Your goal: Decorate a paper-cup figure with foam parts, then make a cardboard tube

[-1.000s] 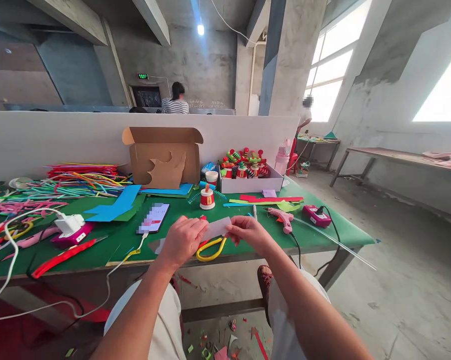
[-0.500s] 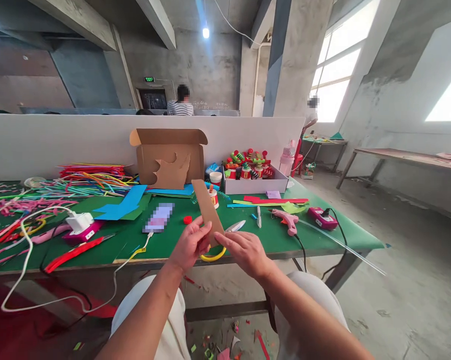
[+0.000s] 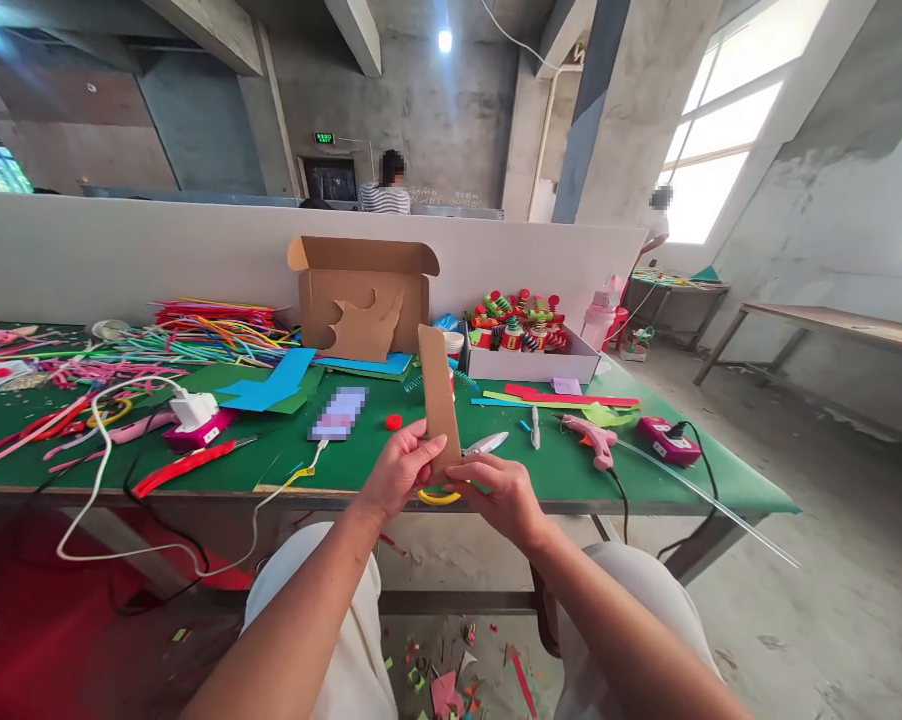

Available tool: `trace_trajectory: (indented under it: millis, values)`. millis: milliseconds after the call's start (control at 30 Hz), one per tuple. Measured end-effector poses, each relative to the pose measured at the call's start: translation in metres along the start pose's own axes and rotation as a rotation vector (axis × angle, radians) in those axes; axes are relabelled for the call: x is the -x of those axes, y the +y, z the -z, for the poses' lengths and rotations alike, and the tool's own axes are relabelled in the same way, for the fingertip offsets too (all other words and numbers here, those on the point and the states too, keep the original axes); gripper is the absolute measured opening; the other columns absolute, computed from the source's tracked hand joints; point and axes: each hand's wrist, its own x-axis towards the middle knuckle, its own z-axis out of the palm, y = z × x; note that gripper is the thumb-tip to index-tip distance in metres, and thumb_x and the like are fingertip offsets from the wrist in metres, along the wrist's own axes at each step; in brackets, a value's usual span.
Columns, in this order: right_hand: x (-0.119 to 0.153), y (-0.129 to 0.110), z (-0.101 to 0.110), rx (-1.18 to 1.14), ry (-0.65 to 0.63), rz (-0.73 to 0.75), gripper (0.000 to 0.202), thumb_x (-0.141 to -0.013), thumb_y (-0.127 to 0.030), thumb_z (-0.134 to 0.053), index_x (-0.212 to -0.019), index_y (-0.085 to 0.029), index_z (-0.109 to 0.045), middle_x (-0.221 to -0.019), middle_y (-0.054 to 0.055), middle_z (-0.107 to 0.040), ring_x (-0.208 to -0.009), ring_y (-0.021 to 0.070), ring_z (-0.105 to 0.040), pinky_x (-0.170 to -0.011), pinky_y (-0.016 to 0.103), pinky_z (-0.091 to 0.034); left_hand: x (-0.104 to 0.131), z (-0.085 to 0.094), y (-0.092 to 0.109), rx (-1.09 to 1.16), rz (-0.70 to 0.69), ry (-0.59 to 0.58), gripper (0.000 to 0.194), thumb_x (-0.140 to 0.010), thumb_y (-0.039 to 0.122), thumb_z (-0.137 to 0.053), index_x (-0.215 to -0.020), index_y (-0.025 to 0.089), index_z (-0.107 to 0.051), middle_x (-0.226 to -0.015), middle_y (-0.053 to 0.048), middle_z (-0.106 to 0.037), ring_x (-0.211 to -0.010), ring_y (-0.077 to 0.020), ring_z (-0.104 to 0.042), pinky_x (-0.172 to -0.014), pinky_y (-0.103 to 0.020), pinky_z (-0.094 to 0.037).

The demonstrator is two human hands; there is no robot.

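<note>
A long brown cardboard strip (image 3: 439, 390) stands tilted up above the table's front edge. My left hand (image 3: 400, 468) grips its lower left side, thumb lying across the front. At the bottom right corner, my right hand (image 3: 502, 492) pinches the strip between thumb and fingers. Just behind lie scissors (image 3: 487, 443); their yellow handle shows under the strip, and the middle is hidden. Partly covered by the strip is a small red and white cup figure (image 3: 452, 381). A red bottle cap-like piece (image 3: 394, 422) lies left of the strip.
On the green table (image 3: 376, 470) are a phone (image 3: 338, 413), pink glue gun (image 3: 593, 440), power adapters, pipe cleaners (image 3: 218, 330), and a red utility knife (image 3: 188, 468). Behind stand an open cardboard box (image 3: 365, 265) and a white box (image 3: 533, 367) of finished figures. Cables hang off the front edge.
The view has shifted, so the table appears farther right and slightly higher. The cardboard strip is now more upright, still held by both hands.
</note>
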Motion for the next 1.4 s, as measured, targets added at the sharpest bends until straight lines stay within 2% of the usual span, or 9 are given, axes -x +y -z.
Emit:
trace_trajectory:
  millis: [133,300,500,567,700,800,933,1133,1400]
  values:
    - [-0.001,0.000,-0.004,-0.061,0.034,-0.079,0.016,-0.088,-0.035,-0.063,-0.086,-0.026,-0.076,-0.077,0.005,-0.074,-0.065,0.0167,-0.067,-0.061,0.027,-0.053,-0.002,-0.001,-0.002,0.074,0.013,-0.039,0.047,-0.069,0.047,-0.075,-0.101,0.015,-0.063,-0.062,0.001,-0.063,-0.052,-0.0111,-0.057,-0.052,-0.022,-0.043]
    - [-0.003,-0.001,-0.003,-0.135,0.043,-0.144,0.017,-0.085,-0.038,-0.067,-0.079,-0.025,-0.076,-0.071,0.004,-0.073,-0.061,0.0168,-0.065,-0.058,0.027,-0.050,-0.003,-0.002,-0.005,0.077,-0.001,-0.032,0.049,-0.068,0.046,-0.076,-0.102,0.014,-0.061,-0.065,0.001,-0.064,-0.055,-0.0127,-0.060,-0.054,-0.023,-0.046]
    - [-0.004,-0.004,-0.006,-0.239,0.066,-0.220,0.014,-0.083,-0.039,-0.069,-0.082,-0.026,-0.076,-0.076,0.004,-0.074,-0.066,0.0181,-0.066,-0.063,0.029,-0.052,-0.005,-0.004,-0.008,0.084,-0.035,-0.003,0.046,-0.072,0.044,-0.074,-0.104,0.015,-0.061,-0.061,0.003,-0.061,-0.048,-0.0092,-0.054,-0.049,-0.020,-0.042]
    - [-0.004,-0.004,-0.009,-0.262,0.060,-0.236,0.014,-0.081,-0.038,-0.070,-0.086,-0.026,-0.075,-0.077,0.003,-0.072,-0.067,0.0175,-0.065,-0.063,0.029,-0.053,-0.005,-0.006,-0.007,0.127,-0.020,-0.010,0.045,-0.071,0.043,-0.075,-0.104,0.015,-0.061,-0.065,0.002,-0.063,-0.051,-0.0094,-0.055,-0.052,-0.021,-0.044]
    - [-0.002,0.001,-0.011,-0.205,0.086,-0.208,0.011,-0.082,-0.033,-0.067,-0.085,-0.026,-0.074,-0.072,0.002,-0.069,-0.064,0.0160,-0.061,-0.060,0.027,-0.050,-0.003,-0.011,-0.005,0.158,0.023,-0.049,0.046,-0.069,0.044,-0.076,-0.102,0.015,-0.062,-0.069,0.001,-0.065,-0.058,-0.0114,-0.060,-0.055,-0.021,-0.047]
    - [-0.003,0.004,-0.010,-0.193,0.074,-0.185,0.011,-0.082,-0.033,-0.066,-0.080,-0.026,-0.074,-0.069,0.002,-0.068,-0.061,0.0156,-0.059,-0.058,0.027,-0.049,-0.003,-0.011,-0.004,0.157,0.049,-0.052,0.049,-0.068,0.044,-0.077,-0.105,0.015,-0.062,-0.065,0.002,-0.063,-0.054,-0.0102,-0.057,-0.050,-0.019,-0.044]
    - [-0.004,0.003,-0.008,-0.224,0.052,-0.192,0.010,-0.080,-0.034,-0.069,-0.078,-0.025,-0.074,-0.069,0.002,-0.068,-0.058,0.0143,-0.058,-0.056,0.026,-0.048,-0.003,-0.010,-0.005,0.182,0.039,-0.056,0.051,-0.068,0.043,-0.078,-0.107,0.014,-0.062,-0.067,0.002,-0.064,-0.054,-0.0108,-0.058,-0.055,-0.023,-0.048]
    - [-0.006,-0.002,-0.009,-0.341,0.078,-0.295,0.016,-0.074,-0.040,-0.076,-0.070,-0.024,-0.074,-0.067,0.002,-0.071,-0.061,0.0177,-0.063,-0.059,0.030,-0.052,-0.004,-0.009,-0.008,0.105,0.006,-0.056,0.050,-0.069,0.044,-0.076,-0.105,0.013,-0.063,-0.063,0.001,-0.063,-0.054,-0.0104,-0.055,-0.048,-0.018,-0.038]
    - [-0.006,-0.004,-0.015,-0.461,0.103,-0.442,0.017,-0.070,-0.036,-0.079,-0.065,-0.022,-0.072,-0.067,0.002,-0.073,-0.059,0.0180,-0.066,-0.058,0.029,-0.054,-0.003,-0.007,-0.008,0.019,-0.061,-0.078,0.051,-0.069,0.047,-0.075,-0.103,0.013,-0.062,-0.071,-0.003,-0.068,-0.060,-0.0140,-0.060,-0.056,-0.023,-0.045]
